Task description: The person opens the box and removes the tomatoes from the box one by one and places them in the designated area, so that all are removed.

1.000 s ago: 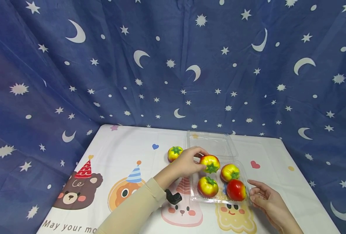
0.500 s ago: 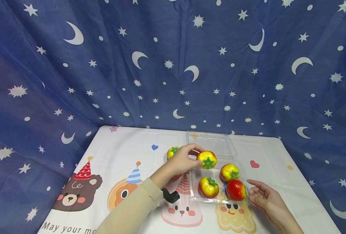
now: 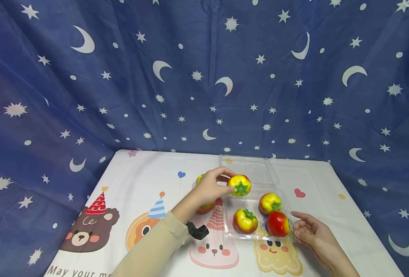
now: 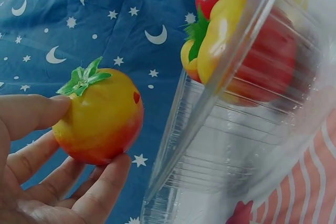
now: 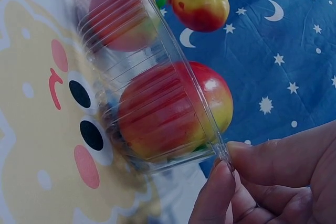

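I have the left hand (image 3: 211,186) gripping a fruit (image 3: 240,185) apart from the box (image 3: 231,204); the right hand (image 3: 313,234) pinches its edge, three more fruits (image 3: 245,222) inside.

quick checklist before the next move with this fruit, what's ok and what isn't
1. Grip: the left hand holds the held fruit between thumb and fingers. Ok.
2. Clearance: in the left wrist view that fruit is apart from the container. Ok.
3. Container steadied: the right hand pinches its rim. Ok.
4. Lid open: it lies back, away from the near edge. Ok.
5. Fruits inside: three, all within the walls. Ok.
6. Fruits outside: partly hidden behind the left arm; exact count cannot tell.
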`<control>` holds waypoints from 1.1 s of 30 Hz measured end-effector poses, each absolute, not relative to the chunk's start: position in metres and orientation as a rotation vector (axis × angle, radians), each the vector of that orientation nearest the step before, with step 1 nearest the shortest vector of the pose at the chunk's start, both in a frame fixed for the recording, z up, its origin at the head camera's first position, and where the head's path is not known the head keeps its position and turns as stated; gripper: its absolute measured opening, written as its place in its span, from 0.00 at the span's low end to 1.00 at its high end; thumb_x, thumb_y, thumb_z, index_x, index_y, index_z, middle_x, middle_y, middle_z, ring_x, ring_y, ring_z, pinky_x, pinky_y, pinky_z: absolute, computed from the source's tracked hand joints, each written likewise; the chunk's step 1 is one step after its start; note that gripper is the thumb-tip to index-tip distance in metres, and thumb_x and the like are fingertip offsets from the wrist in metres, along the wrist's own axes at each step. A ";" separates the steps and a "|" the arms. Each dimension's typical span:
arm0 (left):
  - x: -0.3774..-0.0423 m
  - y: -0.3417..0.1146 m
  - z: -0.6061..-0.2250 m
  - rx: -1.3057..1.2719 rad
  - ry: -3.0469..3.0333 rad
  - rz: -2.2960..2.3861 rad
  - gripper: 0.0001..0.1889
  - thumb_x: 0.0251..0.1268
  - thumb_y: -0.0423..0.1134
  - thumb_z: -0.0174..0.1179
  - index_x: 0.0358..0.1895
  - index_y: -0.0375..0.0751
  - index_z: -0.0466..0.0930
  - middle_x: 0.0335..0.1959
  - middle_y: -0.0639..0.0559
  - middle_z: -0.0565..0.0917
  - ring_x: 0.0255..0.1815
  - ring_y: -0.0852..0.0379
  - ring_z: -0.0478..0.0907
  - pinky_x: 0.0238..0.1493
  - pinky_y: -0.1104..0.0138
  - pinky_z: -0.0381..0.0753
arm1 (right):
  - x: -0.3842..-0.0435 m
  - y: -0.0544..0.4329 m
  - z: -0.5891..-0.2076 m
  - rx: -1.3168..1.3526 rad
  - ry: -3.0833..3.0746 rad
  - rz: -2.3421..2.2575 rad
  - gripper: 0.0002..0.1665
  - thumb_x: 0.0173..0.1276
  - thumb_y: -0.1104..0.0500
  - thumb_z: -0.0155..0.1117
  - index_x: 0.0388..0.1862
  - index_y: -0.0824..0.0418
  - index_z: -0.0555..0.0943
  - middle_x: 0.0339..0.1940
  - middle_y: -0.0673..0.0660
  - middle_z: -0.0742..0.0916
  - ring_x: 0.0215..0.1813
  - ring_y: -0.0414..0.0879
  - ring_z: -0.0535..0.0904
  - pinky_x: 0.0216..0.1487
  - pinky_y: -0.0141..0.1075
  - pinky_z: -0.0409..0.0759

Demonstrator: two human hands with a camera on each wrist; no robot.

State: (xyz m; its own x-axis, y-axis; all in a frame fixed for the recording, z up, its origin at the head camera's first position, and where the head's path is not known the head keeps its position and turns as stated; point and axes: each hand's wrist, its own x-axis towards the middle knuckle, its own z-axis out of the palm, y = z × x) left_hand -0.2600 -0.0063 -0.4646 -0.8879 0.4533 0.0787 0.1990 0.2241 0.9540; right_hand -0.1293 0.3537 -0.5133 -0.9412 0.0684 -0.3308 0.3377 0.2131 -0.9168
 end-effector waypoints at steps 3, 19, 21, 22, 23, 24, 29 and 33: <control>-0.259 -0.009 -0.462 0.606 2.293 1.725 0.20 0.67 0.37 0.74 0.60 0.54 0.85 0.60 0.55 0.87 0.64 0.50 0.85 0.59 0.59 0.91 | -0.130 0.353 -0.512 0.399 2.268 -1.798 0.43 0.71 0.74 0.65 0.82 0.70 0.61 0.43 0.53 0.83 0.40 0.44 0.81 0.44 0.32 0.90; -0.262 -0.021 -0.458 0.579 2.297 1.792 0.19 0.68 0.37 0.74 0.60 0.55 0.86 0.61 0.55 0.87 0.64 0.49 0.85 0.60 0.57 0.91 | -0.129 0.354 -0.515 0.411 2.278 -1.792 0.44 0.71 0.74 0.64 0.83 0.70 0.60 0.43 0.53 0.83 0.39 0.44 0.80 0.43 0.32 0.89; -0.262 -0.022 -0.457 0.577 2.307 1.798 0.19 0.68 0.37 0.74 0.60 0.54 0.86 0.61 0.55 0.87 0.64 0.49 0.85 0.61 0.56 0.90 | -0.129 0.354 -0.515 0.415 2.273 -1.799 0.44 0.71 0.75 0.64 0.83 0.70 0.60 0.43 0.53 0.83 0.39 0.44 0.80 0.43 0.32 0.89; -0.261 -0.022 -0.456 0.574 2.312 1.801 0.19 0.68 0.37 0.74 0.60 0.54 0.86 0.61 0.54 0.87 0.64 0.49 0.85 0.62 0.56 0.90 | -0.129 0.354 -0.514 0.419 2.273 -1.796 0.44 0.71 0.75 0.64 0.83 0.70 0.60 0.43 0.53 0.83 0.39 0.44 0.80 0.43 0.32 0.89; -0.261 -0.023 -0.456 0.570 2.316 1.804 0.19 0.68 0.37 0.74 0.60 0.54 0.86 0.61 0.54 0.87 0.63 0.49 0.85 0.62 0.55 0.90 | -0.129 0.354 -0.514 0.419 2.272 -1.800 0.44 0.70 0.75 0.64 0.83 0.70 0.60 0.43 0.53 0.83 0.39 0.44 0.80 0.42 0.33 0.89; -0.261 -0.024 -0.456 0.571 2.319 1.809 0.19 0.68 0.37 0.74 0.60 0.53 0.86 0.61 0.54 0.87 0.63 0.48 0.85 0.61 0.55 0.90 | -0.129 0.354 -0.514 0.419 2.270 -1.804 0.44 0.70 0.75 0.65 0.83 0.70 0.60 0.43 0.53 0.83 0.39 0.44 0.80 0.42 0.33 0.89; -0.263 -0.030 -0.454 0.528 2.313 1.829 0.19 0.68 0.38 0.73 0.60 0.55 0.87 0.60 0.54 0.87 0.63 0.47 0.85 0.53 0.56 0.93 | -0.129 0.354 -0.515 0.422 2.267 -1.807 0.44 0.70 0.75 0.65 0.83 0.70 0.61 0.43 0.54 0.83 0.38 0.44 0.80 0.41 0.33 0.89; -0.264 -0.037 -0.453 0.490 2.288 1.857 0.19 0.69 0.38 0.72 0.60 0.56 0.87 0.61 0.55 0.86 0.64 0.48 0.84 0.50 0.52 0.94 | -0.130 0.354 -0.515 0.430 2.263 -1.800 0.44 0.71 0.74 0.65 0.83 0.70 0.61 0.43 0.53 0.83 0.38 0.44 0.80 0.41 0.33 0.88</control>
